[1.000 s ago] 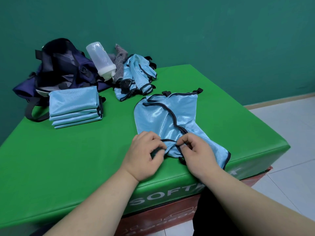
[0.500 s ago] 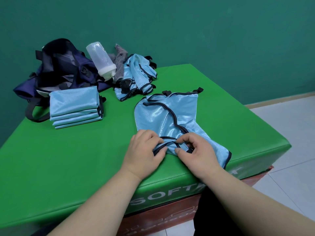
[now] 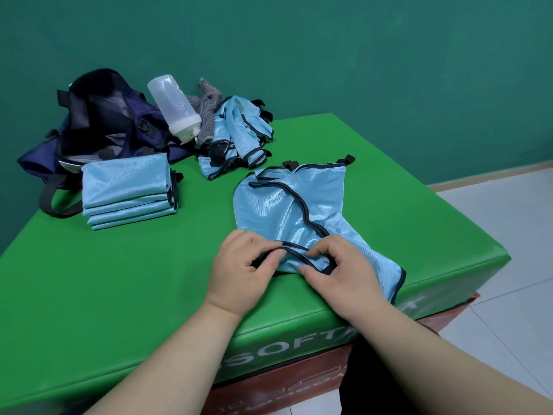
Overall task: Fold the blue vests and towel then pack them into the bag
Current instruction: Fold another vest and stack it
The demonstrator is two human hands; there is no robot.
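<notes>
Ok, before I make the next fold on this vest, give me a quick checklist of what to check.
1. Grip: left hand and right hand both pinch the near black trim of the vest: ok.
2. Vest flat: not ok, it is rumpled through the middle.
3. Vest wholly on the green mat: not ok, its near right corner droops over the front edge.
4. Folded stack neat enough to take another: ok.
5. Bag open for packing: cannot tell from this angle.
</notes>
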